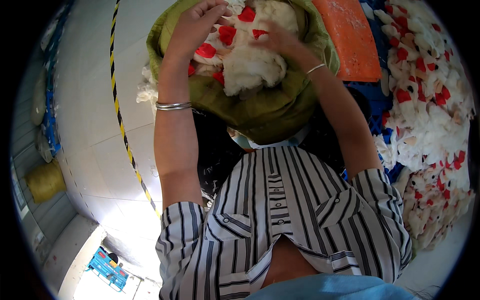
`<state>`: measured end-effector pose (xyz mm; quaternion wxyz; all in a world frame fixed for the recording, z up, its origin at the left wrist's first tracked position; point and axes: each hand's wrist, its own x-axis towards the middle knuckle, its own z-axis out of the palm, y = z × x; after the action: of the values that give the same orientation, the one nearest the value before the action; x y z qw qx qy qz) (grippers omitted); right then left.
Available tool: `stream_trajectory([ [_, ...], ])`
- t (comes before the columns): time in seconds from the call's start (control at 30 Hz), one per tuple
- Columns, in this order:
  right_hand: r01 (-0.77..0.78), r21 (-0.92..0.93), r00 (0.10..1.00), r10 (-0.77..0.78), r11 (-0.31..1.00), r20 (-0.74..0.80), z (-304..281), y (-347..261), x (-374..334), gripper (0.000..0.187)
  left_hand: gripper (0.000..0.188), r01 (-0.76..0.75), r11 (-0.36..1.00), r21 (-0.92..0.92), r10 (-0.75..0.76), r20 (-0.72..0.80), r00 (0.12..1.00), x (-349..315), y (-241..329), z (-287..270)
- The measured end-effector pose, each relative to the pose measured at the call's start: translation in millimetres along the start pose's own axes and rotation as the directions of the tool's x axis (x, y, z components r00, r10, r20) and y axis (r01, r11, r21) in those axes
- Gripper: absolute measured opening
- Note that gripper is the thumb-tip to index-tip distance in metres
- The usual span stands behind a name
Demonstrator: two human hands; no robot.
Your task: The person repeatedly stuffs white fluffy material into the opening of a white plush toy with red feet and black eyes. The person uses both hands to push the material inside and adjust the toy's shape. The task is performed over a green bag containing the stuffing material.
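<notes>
A green woven sack (250,115) stands with its mouth spread wide in front of my body. Inside it lie white fluffy stuffing (255,67) and several limp white plush pieces with red patches (227,35). My left hand (202,22) hovers over the left part of the sack's mouth, its fingers bent but apart, close to the white material; nothing shows in its grip. Over the right part is my right hand (280,40), smeared by motion, next to a red patch. Its fingers are too blurred to show whether they hold anything.
On the right, a large heap of white plush pieces with red parts (425,110) rises beside blue plastic crates (382,100). An orange board (350,40) adjoins the sack. Yellow-black tape (117,100) runs along the pale floor at left. A blue cart (107,267) stands lower left.
</notes>
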<state>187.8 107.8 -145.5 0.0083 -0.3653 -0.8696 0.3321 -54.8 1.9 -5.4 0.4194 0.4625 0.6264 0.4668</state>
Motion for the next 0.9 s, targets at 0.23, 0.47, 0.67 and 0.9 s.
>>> stream_trajectory([
  [0.23,0.051,-0.086,0.996,-0.045,0.995,0.072,88.0,38.1,23.1,0.044,0.033,-0.004,1.000,0.018,0.003,0.045,0.999,2.1,-6.5,1.6],
  [0.47,0.081,0.919,0.989,0.081,0.385,-0.121,-94.6,-61.8,-15.7,0.052,0.040,-0.100,0.992,-0.071,0.093,-0.088,0.992,6.6,-24.1,-18.2],
  [0.67,0.146,0.950,0.979,-0.097,-0.278,-0.179,-105.2,-58.8,-41.7,0.050,0.077,0.037,0.997,-0.061,-0.020,0.250,0.968,-22.0,6.5,14.7],
  [0.9,0.142,0.983,0.982,0.108,0.114,-0.155,-104.0,-83.7,-53.4,0.047,0.066,-0.279,0.957,0.084,0.280,0.003,0.960,-5.2,-14.4,23.9],
])
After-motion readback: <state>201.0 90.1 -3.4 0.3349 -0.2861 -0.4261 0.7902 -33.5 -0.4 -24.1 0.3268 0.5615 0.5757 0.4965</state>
